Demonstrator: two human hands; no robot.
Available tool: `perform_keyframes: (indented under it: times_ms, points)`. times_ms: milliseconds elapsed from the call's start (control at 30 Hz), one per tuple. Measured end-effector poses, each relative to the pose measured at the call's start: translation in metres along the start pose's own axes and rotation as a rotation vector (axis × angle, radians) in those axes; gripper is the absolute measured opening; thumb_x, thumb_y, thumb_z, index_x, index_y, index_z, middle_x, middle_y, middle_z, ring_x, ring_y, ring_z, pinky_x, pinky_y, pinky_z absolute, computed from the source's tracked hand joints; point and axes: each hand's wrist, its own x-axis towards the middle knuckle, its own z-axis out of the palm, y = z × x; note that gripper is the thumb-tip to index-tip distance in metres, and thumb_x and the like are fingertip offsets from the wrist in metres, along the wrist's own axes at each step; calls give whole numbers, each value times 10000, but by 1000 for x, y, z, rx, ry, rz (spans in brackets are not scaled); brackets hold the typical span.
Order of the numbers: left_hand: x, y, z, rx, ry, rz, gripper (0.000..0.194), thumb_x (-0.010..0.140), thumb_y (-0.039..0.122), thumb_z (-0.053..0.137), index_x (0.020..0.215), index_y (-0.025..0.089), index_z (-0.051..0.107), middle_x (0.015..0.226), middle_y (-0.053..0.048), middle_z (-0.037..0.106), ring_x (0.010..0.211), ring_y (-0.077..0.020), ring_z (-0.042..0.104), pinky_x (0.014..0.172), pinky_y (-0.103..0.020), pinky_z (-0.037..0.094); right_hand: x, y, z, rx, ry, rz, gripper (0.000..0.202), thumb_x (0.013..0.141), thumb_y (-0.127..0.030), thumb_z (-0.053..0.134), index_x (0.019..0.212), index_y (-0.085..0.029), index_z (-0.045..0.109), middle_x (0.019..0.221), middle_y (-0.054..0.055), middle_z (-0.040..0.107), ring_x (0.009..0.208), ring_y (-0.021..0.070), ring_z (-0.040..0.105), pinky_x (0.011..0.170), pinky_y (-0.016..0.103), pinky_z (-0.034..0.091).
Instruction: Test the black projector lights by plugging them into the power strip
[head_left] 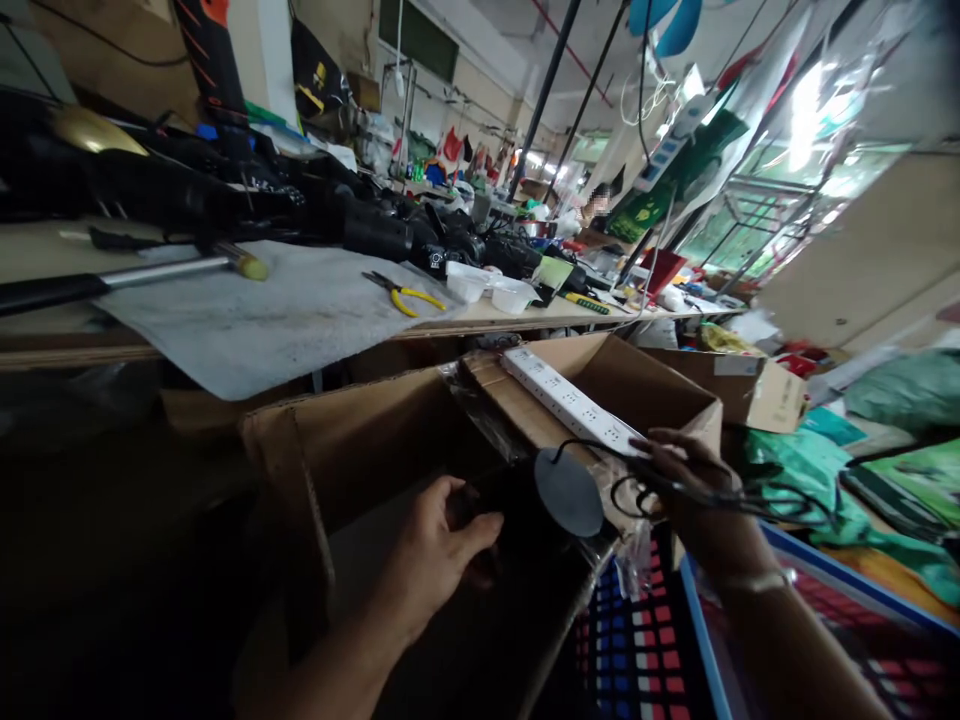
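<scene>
My left hand (442, 545) is closed on the dark body of a black device (514, 505) over an open cardboard box (360, 420). The device's flat, round grey end (570, 492) faces right. A thin black cord (757, 495) comes off that end and runs in loose loops to my right hand (701, 480), whose fingers are closed around it. Those fingers are at the near end of a white power strip (574, 400), which lies along the box edges. Whether a plug sits between them and the strip is hard to tell.
A workbench (487, 322) crosses behind, bearing yellow-handled pliers (405, 297), a hammer (165, 272), white plastic trays (512, 294) and many black devices. A second cardboard box (637, 375) adjoins the first. Plastic baskets (705, 635) stand at lower right, near green bags (795, 470).
</scene>
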Motion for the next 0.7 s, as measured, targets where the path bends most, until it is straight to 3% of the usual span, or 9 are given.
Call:
perform_keyframes:
  times_ms: [100,167,233,333,433,533,633,700]
  points:
    - [-1,2,0,77,19,58,294,712,324,634,884,172,450,652,17,558,558,-150,572,441,-238,478,-54,-20,7,205,-130,107,243,754,-388,533,941,-290,654,985,72,661,931,281,615,763,425,523]
    - [-6,3,2,128,29,105,284,707,300,651,894,181,473,696,4,573,621,-164,590,505,-247,491,-82,-32,14,367,-170,220,393,776,-424,543,1159,-333,541,1041,73,651,848,255,638,712,395,532]
    - [-15,-1,7,306,40,221,272,726,280,648,945,195,509,750,-21,608,705,-184,611,603,-262,496,-104,-42,20,510,-198,318,625,700,-494,636,1272,-339,437,1139,83,609,848,252,636,740,385,523]
    - [-37,-17,14,822,86,592,250,804,284,571,1044,224,531,802,-61,652,720,-220,627,686,-314,491,-129,-48,27,674,-282,409,898,533,-614,712,1312,-285,411,1152,107,602,888,289,625,817,420,492]
    - [-59,-34,19,1198,154,944,256,848,217,464,1100,226,512,934,-108,660,730,-247,634,714,-373,497,-151,-48,29,728,-287,537,892,507,-619,716,1283,-261,461,1038,98,663,962,317,606,882,442,459]
    - [-74,-40,15,1266,160,1112,270,840,128,369,1059,203,509,970,-127,648,774,-243,640,727,-369,506,-169,-43,29,723,-228,592,831,512,-484,752,1274,-326,461,1013,60,680,936,335,623,795,455,512]
    - [-80,-35,9,1179,160,1191,242,813,128,370,1011,172,502,979,-136,625,832,-233,633,755,-348,514,-179,-35,30,708,-225,470,817,489,-400,738,1238,-486,425,1037,-42,671,903,343,637,666,458,550]
    - [-81,-32,5,1141,173,1203,256,812,185,415,1055,148,486,1064,-166,586,949,-259,601,792,-368,512,-184,-29,32,710,-229,431,848,486,-414,712,1254,-524,370,1094,-63,645,917,332,635,661,471,547]
